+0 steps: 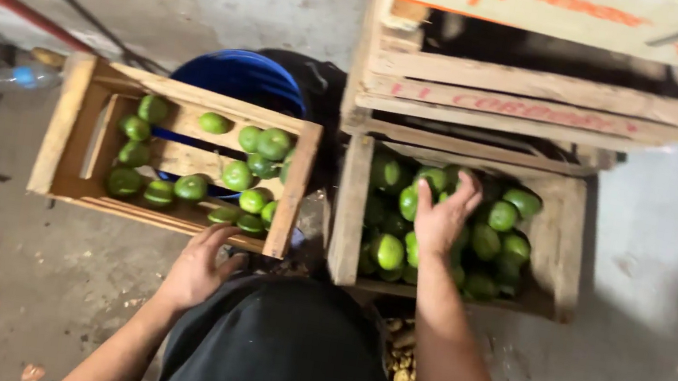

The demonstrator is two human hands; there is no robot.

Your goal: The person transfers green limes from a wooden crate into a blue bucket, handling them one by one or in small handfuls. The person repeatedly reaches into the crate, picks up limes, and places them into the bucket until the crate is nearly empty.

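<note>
Your right hand (445, 220) is inside the right crate (567, 251), open from above. Stacked crates (541, 95) overhang its far edge, so no way in from the back. Green fruit (501, 216) fills it nearly to the rim, little room to go deeper. Left crate (62, 122) is open on top and half full, with bare slats between the fruit. Your left hand (197, 268) grips its near wall. The gap between the two crates is narrow. The blue barrel (240, 75) blocks behind the left crate. Bare floor (652, 372) on the right is free.
</note>
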